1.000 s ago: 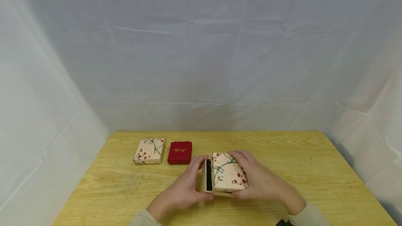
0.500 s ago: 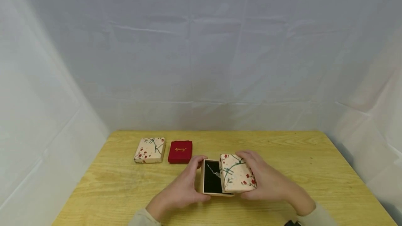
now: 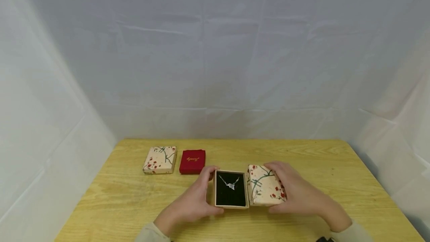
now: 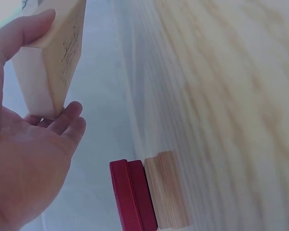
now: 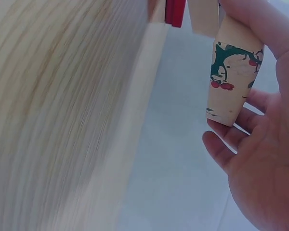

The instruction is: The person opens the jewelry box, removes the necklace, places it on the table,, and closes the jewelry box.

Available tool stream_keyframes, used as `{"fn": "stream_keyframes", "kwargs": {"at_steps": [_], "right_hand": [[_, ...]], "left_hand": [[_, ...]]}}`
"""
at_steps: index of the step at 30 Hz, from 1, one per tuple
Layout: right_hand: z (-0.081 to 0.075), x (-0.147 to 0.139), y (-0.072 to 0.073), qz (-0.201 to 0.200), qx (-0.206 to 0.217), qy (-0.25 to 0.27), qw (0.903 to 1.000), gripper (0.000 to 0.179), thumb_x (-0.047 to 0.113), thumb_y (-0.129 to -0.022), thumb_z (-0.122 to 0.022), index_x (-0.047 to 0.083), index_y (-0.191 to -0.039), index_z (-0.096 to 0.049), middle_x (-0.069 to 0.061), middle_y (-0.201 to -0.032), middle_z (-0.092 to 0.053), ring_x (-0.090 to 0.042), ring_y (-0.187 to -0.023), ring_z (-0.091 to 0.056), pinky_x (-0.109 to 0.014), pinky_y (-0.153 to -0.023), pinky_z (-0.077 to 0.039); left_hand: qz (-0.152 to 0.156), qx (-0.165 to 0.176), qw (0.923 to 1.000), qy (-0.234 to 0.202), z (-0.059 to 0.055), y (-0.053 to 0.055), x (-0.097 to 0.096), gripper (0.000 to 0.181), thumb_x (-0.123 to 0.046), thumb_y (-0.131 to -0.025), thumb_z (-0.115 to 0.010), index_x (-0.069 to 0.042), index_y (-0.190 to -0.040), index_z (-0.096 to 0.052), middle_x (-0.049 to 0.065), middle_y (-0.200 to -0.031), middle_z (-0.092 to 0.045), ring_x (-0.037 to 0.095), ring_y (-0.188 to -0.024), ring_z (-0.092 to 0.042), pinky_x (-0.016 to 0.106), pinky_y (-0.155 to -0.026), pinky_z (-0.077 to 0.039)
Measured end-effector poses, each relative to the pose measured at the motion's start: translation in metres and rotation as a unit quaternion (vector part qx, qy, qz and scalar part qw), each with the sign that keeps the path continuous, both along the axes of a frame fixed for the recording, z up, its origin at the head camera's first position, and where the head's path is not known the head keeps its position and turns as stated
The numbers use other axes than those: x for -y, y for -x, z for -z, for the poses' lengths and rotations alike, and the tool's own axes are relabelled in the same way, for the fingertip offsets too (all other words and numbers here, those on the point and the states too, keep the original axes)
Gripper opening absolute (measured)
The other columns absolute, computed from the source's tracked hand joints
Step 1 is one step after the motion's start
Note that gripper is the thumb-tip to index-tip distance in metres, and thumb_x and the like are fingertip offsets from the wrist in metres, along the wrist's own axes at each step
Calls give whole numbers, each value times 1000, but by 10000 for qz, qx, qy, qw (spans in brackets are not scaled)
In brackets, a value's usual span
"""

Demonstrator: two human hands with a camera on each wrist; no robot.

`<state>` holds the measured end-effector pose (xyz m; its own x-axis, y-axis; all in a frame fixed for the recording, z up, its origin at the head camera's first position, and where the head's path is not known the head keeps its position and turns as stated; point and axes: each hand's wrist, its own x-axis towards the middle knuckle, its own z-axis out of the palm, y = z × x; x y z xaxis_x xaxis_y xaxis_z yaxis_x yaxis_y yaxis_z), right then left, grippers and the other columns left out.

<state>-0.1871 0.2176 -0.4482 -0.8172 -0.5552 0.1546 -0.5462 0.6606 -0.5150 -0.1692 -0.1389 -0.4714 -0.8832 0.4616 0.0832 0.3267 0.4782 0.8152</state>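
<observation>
My left hand point(image 3: 193, 201) grips an uncovered jewellery box base point(image 3: 231, 201) by its left side, thumb on the near edge and fingers at the far edge. Inside, a silver necklace point(image 3: 230, 186) with a pendant lies on black lining. In the left wrist view the box base point(image 4: 62, 57) is held up off the table, printed text showing on its underside. My right hand point(image 3: 299, 193) holds the cream lid point(image 3: 265, 188), patterned with red blossoms and green branches, just right of the base. The right wrist view shows the lid's patterned side point(image 5: 233, 77) between thumb and fingers.
Farther back on the wooden table point(image 3: 134, 204) sit a floral box point(image 3: 160, 160) with the same pattern and, to its right, a dark red box point(image 3: 192, 161) with gold lettering. White cloth point(image 3: 215, 66) hangs behind and at both sides.
The right hand has slid the lid rightward off the base, uncovering the black lining and necklace. The left hand keeps its hold, the base shifting slightly left.
</observation>
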Motion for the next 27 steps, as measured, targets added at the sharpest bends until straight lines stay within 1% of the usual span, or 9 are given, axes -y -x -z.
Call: {"fn": "stream_keyframes", "kwargs": {"at_steps": [3, 8, 12, 16, 19, 23, 27], "right_hand": [[0, -9, 1, 32, -75, -82, 9999, 118, 48, -69, -99, 24, -163, -33, -5, -161, -41, -35, -144, -42, -67, -110, -40], [1, -25, 2, 48, -97, -119, 9999, 116, 54, -72, -96, 26, -164, -32, -5, -160, -42, -35, -143, -42, -72, -110, -33], [2, -38, 1, 59, -59, -135, 9999, 113, 53, -73, -96, 25, -163, -33, -8, -159, -42, -39, -143, -41, -75, -108, -30], [3, -49, 0, 62, 23, -188, 9998, 110, 54, -74, -95, 25, -162, -35, -8, -157, -44, -39, -141, -43, -75, -105, -32], [5, -57, 1, 21, 49, -234, 9997, 108, 59, -74, -93, 24, -160, -38, -6, -155, -46, -38, -139, -45, -75, -103, -34], [9, -68, 1, -42, 100, -317, 9994, 107, 63, -75, -91, 22, -160, -40, -7, -153, -47, -39, -137, -46, -74, -100, -37], [12, -79, 2, -164, 92, -437, 9989, 107, 60, -75, -91, 19, -160, -40, -9, -153, -48, -40, -136, -46, -73, -99, -39]], "left_hand": [[48, -28, 10000, -24, 1, 1, 1, 112, -20, -74, -99, -19, -158, -26, 7, -149, -47, 28, -140, -47, 58, -117, -39], [76, -58, 10000, -28, 1, 1, 0, 110, -18, -73, -99, -20, -157, -27, 7, -148, -48, 27, -140, -46, 58, -118, -37], [68, -58, 9999, 83, 2, 0, 1, 111, -18, -72, -100, -19, -157, -28, 6, -147, -50, 27, -138, -48, 57, -118, -38], [92, 81, 9996, 237, 2, -1, 2, 114, -22, -71, -100, -19, -158, -27, 6, -149, -49, 26, -137, -50, 56, -118, -37], [165, 125, 9994, 279, 2, -2, 2, 116, -22, -71, -100, -14, -160, -26, 7, -150, -49, 27, -137, -50, 57, -119, -37], [249, 87, 9992, 298, 2, -2, 2, 116, -22, -70, -100, -9, -159, -26, 9, -149, -49, 27, -135, -51, 55, -119, -37], [278, 63, 9988, 403, 2, -1, 2, 115, -23, -71, -100, -7, -159, -27, 9, -149, -47, 26, -135, -50, 54, -119, -37]]}}
